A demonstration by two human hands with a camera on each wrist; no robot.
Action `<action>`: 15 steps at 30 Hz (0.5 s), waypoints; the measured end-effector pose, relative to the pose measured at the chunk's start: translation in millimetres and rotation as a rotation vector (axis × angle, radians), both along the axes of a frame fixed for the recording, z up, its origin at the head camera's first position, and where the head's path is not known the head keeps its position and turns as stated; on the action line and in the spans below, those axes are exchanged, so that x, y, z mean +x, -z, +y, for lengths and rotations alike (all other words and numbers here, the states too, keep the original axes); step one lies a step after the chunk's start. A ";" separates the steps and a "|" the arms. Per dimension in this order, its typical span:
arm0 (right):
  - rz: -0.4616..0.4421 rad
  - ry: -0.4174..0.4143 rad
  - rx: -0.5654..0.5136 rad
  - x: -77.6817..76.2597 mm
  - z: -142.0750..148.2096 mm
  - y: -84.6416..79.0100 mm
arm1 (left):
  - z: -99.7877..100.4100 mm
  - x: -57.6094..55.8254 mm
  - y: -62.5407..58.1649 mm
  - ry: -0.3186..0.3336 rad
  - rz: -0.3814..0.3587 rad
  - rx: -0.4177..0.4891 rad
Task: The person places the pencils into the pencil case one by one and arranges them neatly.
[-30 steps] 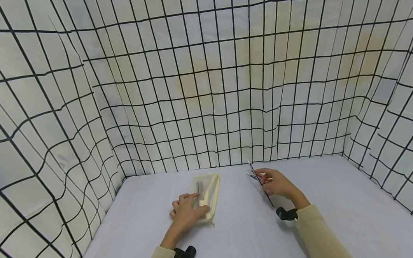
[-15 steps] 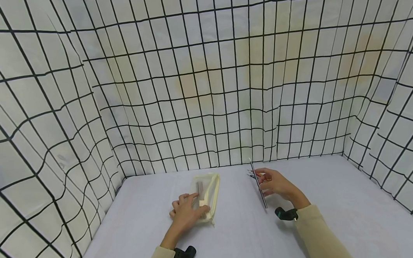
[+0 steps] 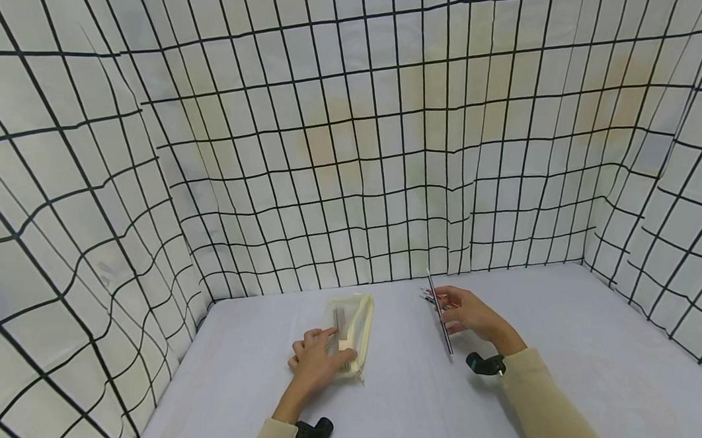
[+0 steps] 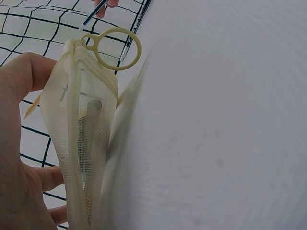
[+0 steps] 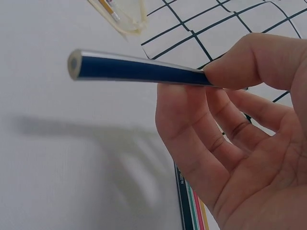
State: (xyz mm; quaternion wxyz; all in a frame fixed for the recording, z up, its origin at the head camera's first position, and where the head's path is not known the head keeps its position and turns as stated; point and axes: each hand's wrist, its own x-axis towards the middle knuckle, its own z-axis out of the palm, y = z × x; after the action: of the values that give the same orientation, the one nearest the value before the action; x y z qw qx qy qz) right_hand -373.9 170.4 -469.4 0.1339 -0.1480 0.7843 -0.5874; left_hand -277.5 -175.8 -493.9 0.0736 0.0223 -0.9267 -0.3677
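In the head view my left hand (image 3: 316,363) lies over a cream mesh pencil case (image 3: 362,325), thumb on its near part and fingertips at its left side. The left wrist view shows the case edge-on, with a zip, a ring pull (image 4: 139,50) and pencils inside behind the mesh. My right hand (image 3: 468,311) pinches a dark blue pencil (image 5: 139,67) between thumb and fingertips, above the table. Its flat, unsharpened end points towards the right wrist view's left side. Under that hand lie several coloured pencils (image 5: 184,206), partly hidden by the fingers.
A white cloth covers the table (image 3: 401,407). White walls with a black grid (image 3: 359,180) rise at the back and both sides. Each wrist carries a black camera mount (image 3: 314,432).
The pencil in my right hand has turned, its near end swinging to the left and its far tip slightly right. My left hand and the pencil case have stayed in place.
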 end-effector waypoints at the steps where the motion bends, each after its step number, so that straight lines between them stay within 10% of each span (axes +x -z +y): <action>1: 0.002 -0.003 0.001 0.4 -0.3 -0.4 | 0.0 -0.2 0.0 0.000 0.001 0.001; 15: 0.004 0.015 -0.013 3.1 -11.3 -3.5 | -0.4 0.4 -0.8 0.005 -0.009 -0.011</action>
State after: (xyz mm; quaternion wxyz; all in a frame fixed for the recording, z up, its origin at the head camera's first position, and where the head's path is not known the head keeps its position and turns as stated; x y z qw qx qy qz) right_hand -370.8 159.1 -465.9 0.1268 -0.1443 0.7819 -0.5931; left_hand -277.1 -176.2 -493.0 0.0689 0.0213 -0.9292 -0.3626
